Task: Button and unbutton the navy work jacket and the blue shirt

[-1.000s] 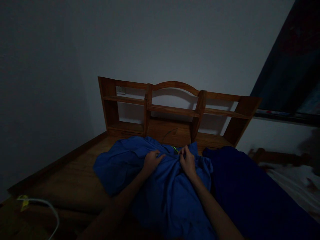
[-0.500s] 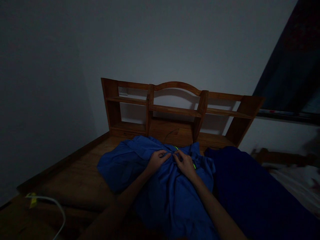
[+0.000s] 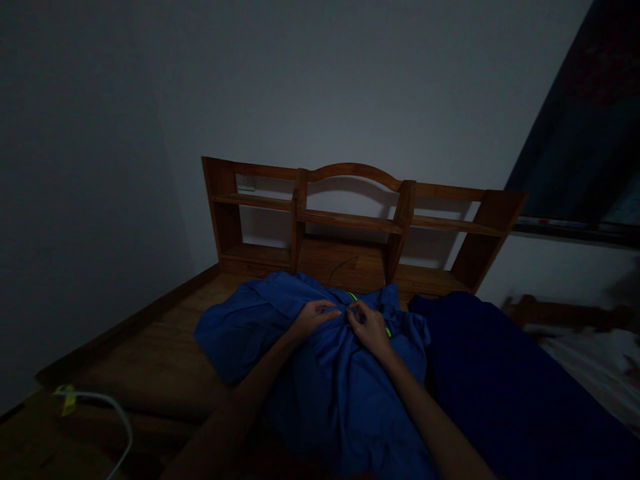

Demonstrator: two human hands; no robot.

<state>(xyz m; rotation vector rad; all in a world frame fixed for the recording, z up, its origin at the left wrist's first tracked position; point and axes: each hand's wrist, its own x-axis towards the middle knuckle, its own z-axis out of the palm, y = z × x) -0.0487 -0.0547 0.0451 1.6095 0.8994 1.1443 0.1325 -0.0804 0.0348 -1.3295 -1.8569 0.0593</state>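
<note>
A bright blue garment with a thin neon-green trim lies rumpled on a wooden bed platform. My left hand rests on the cloth near its collar end, fingers curled and pinching the fabric. My right hand sits just beside it, fingertips also pinched into the cloth, the two hands almost touching. The room is dim.
A wooden headboard with shelves stands against the grey wall. A dark navy cloth lies to the right of the garment. A white cable with a yellow tag curls at the lower left. Pale bedding shows at far right.
My hands have drawn closer together at the collar of the blue garment, and more of the green trim shows by my right hand. The view shifted slightly.
</note>
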